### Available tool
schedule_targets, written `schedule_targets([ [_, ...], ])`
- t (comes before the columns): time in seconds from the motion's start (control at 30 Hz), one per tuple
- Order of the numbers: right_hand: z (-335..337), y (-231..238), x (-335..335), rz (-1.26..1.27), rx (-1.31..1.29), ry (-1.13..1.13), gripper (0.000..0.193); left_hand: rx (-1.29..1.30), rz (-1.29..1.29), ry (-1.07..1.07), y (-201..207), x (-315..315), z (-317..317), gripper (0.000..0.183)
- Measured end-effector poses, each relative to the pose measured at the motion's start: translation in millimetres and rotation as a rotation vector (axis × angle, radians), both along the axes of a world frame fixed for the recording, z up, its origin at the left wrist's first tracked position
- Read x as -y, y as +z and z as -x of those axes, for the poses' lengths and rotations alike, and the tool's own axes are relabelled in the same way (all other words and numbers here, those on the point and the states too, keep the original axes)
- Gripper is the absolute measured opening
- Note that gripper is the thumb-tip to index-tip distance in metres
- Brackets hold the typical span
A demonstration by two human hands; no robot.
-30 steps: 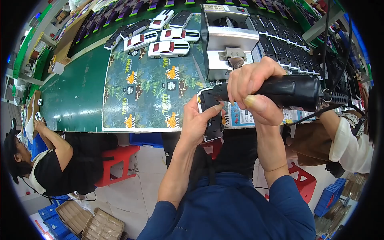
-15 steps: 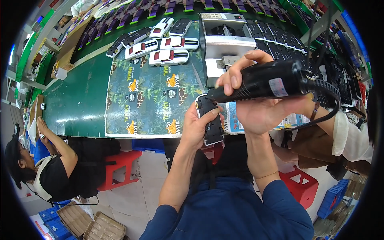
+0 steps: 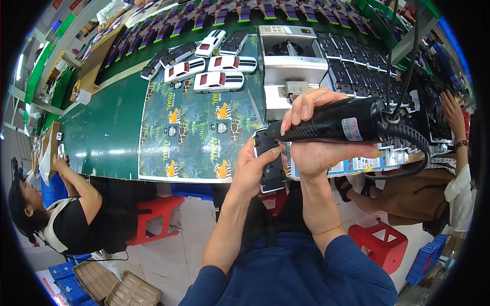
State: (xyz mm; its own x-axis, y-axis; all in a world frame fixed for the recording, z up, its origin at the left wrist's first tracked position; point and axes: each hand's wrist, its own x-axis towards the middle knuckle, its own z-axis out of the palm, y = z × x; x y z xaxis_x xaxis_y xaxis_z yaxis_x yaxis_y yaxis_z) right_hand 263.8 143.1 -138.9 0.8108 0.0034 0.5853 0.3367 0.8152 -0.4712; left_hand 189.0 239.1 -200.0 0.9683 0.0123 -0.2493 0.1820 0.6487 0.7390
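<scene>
My left hand (image 3: 248,172) is closed round a toy car (image 3: 272,172), held underside up over the table's front edge with the thumb on its black base. A white rim of body shows at its near end. In my right hand (image 3: 319,155) is a black electric screwdriver (image 3: 332,122), lying almost level and pointing left. Its nose meets the far end of the car's base; the bit and any screw there are hidden. A coiled black cable (image 3: 416,140) bends down from its rear end.
Beyond my hands stands a metal screw feeder (image 3: 292,69). White striped toy cars (image 3: 219,81) lie left of it, rows of black car bases (image 3: 352,74) right. Purple-and-green pieces (image 3: 219,19) line the back. A co-worker (image 3: 76,214) sits left; another person's hand (image 3: 451,115) reaches in right.
The screwdriver's rear end has swung slightly nearer to me, its nose still at the car's base. The right-hand co-worker's arm has moved from behind the cable to the black parts farther right.
</scene>
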Motion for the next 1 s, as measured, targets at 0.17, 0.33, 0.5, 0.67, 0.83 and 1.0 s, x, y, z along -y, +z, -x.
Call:
schedule_targets([
  [0.17,4.2,3.5,1.0,0.029,-0.024,-0.154,0.107,0.007,-0.020,0.028,2.5,4.1,-1.3,0.023],
  [0.33,18.5,14.0,4.2,0.279,-0.119,-0.342,0.067,0.015,-0.037,0.006,1.5,3.0,0.8,0.021],
  [0.5,20.0,13.5,9.6,0.231,-0.045,-0.309,0.044,0.035,-0.053,0.015,2.9,5.2,1.5,0.021],
  [0.67,18.4,15.4,9.4,0.065,-0.013,-0.267,0.036,0.033,-0.070,0.029,2.6,5.7,2.5,0.022],
  [0.83,18.9,14.0,8.5,0.070,-0.016,-0.267,0.034,0.023,-0.072,0.029,3.0,6.4,2.4,0.023],
  [1.0,22.5,12.7,9.9,0.213,-0.051,-0.339,0.039,0.048,-0.107,0.022,1.2,7.0,3.1,0.023],
])
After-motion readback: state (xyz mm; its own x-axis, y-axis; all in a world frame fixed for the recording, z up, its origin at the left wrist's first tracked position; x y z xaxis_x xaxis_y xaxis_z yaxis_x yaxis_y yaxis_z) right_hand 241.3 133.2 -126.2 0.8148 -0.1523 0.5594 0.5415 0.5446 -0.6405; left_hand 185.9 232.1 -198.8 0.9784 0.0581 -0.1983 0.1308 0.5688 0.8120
